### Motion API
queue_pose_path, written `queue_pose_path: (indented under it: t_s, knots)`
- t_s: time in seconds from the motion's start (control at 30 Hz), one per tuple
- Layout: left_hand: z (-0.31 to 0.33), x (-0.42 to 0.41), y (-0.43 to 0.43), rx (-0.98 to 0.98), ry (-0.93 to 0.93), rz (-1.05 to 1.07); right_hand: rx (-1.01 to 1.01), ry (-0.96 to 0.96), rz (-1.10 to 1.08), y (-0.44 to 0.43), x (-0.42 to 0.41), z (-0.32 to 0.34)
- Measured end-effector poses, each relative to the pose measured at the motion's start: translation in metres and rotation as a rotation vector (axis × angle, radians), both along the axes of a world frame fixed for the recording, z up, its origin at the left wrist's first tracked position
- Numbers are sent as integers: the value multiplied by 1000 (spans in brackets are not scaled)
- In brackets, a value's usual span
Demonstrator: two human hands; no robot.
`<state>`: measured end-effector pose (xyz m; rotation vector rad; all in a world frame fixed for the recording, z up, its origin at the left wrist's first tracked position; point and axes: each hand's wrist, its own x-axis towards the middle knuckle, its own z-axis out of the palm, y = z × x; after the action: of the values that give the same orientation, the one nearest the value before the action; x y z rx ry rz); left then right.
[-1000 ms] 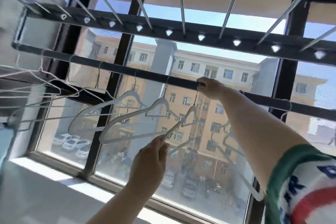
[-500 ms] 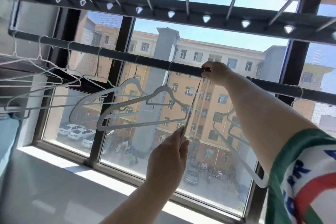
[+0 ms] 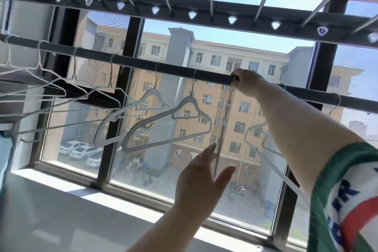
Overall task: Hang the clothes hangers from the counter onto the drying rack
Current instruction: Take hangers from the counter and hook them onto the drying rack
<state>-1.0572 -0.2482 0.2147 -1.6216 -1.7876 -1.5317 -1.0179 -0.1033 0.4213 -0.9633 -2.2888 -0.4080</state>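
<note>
A dark drying-rack rod (image 3: 143, 64) runs across the window. Several pale hangers hang from it, among them a grey one (image 3: 206, 117) and a white one (image 3: 106, 127). One thin hanger (image 3: 222, 127) hangs edge-on below the rod. My right hand (image 3: 246, 84) is up at the rod, its fingers curled round that hanger's hook. My left hand (image 3: 201, 174) is lower, its fingers spread, with the hanger's bottom end between thumb and fingers, and it does not grip. More hangers (image 3: 268, 149) hang partly hidden behind my right forearm.
A higher rack beam (image 3: 184, 7) with silver bars reaching toward me crosses above the rod. The white counter (image 3: 61, 210) lies below along the window sill. Black window frames (image 3: 126, 92) stand behind the hangers. Something blue (image 3: 4, 149) sits at the left edge.
My left hand has let go of the hanger's lower end and spread its fingers. The hanger turned edge-on and now hangs from the rod under my right hand.
</note>
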Motion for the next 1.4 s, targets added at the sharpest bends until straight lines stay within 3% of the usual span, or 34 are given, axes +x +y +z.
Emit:
queue_pose_path:
  t_s: [0.07, 0.17, 0.23, 0.37, 0.57, 0.73, 0.87, 1.03, 1.4]
  knots:
    - [1, -4, -10, 10, 21, 60, -1, -4, -11, 0, 1, -1]
    - [3, -24, -22, 272, 214, 272, -9, 20, -5, -4, 3, -1]
    - [4, -43, -31, 398, 223, 360, 14, 47, 13, -8, 1, 0]
    - [10, -74, -51, 407, 166, 485, 59, 21, 51, -20, -15, 4]
    - [1, -107, -57, 262, 68, 419, 52, -79, 69, -32, -61, 6]
    - [-2, -123, -60, 236, -160, 331, -1, -94, 73, -31, -89, 3]
    - [-4, -128, -60, 241, -125, 297, 42, -82, 79, -31, -101, 3]
    - [-13, -125, -51, 258, 46, 297, 49, -58, 102, -30, -109, 2]
    - [-18, -113, -43, 280, 87, 220, -11, -51, 167, -26, -105, 6]
